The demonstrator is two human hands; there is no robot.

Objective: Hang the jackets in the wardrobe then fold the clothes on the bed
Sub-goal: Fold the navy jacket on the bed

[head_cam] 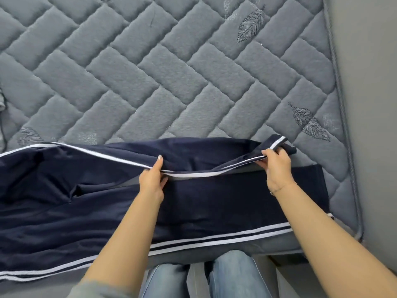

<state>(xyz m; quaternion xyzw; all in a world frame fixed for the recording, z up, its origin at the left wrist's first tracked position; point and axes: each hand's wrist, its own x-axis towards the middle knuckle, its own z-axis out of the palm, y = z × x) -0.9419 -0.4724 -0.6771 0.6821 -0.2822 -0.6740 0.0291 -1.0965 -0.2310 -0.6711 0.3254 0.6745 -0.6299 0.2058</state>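
Navy track trousers (pixel 214 203) with white side stripes lie across the near edge of the grey quilted bed (pixel 171 72). One leg lies flat by the bed's front edge. The other leg is lifted along its striped seam. My left hand (pixel 153 180) pinches that seam near the middle. My right hand (pixel 276 166) grips the same leg close to its cuff, at the right end. The seam sags between the two hands. The trousers run out of view at the left.
A bit of grey cloth (pixel 2 102) shows at the left edge of the bed. The bed's corded right edge (pixel 343 117) meets a plain grey wall (pixel 369 82). My jeans-clad legs (pixel 204 276) stand against the bed's front.
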